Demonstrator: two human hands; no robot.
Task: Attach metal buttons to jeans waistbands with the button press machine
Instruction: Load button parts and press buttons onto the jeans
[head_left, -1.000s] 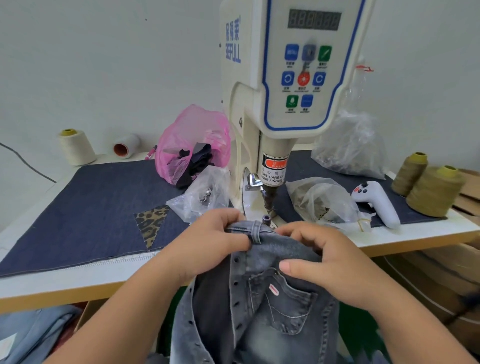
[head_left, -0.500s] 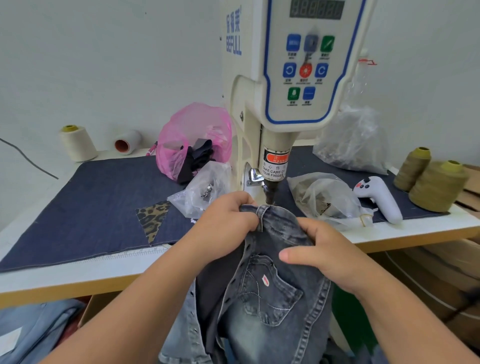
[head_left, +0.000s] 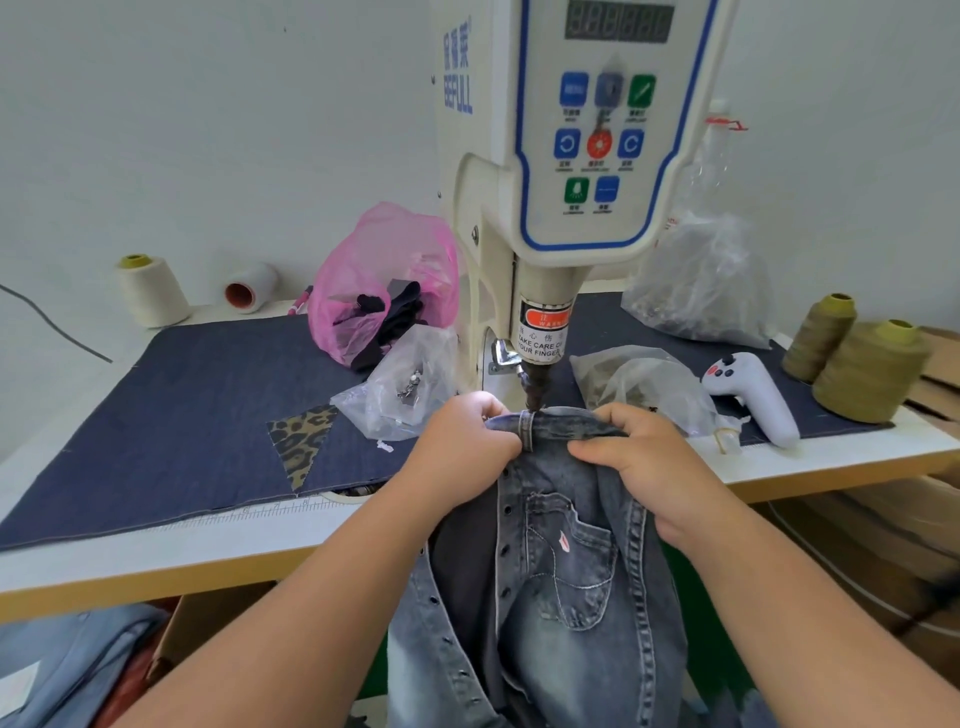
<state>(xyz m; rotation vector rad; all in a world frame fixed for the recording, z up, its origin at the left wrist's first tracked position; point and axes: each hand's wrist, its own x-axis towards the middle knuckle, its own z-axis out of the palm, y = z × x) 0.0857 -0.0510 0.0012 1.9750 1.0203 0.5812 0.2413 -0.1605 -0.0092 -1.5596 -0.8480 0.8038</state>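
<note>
Holding the waistband of the grey jeans under the punch of the button press machine, I have both hands on the cloth. My left hand pinches the waistband just left of the belt loop, with the fingers curled over the edge. My right hand grips it on the other side, thumb on the front and fingers folded over the top. The rest of the jeans hangs down from the tabletop edge toward me.

To do this step well, I think the band must lie flat and tight between my two hands, and the button mark must sit exactly under the punch. I cannot see the lower die or a button, because the cloth hides them. The belt loop is very near the punch, so I judge it should be moved a little aside before pressing. My fingertips are also close to the punch, and the warning label speaks about this; I would keep them back.

For room: on the left a clear bag of metal parts lies just beside my left hand, and on the right another clear bag is behind my right hand. The white controller and the thread cones are further right. Toward me the space is open.
</note>
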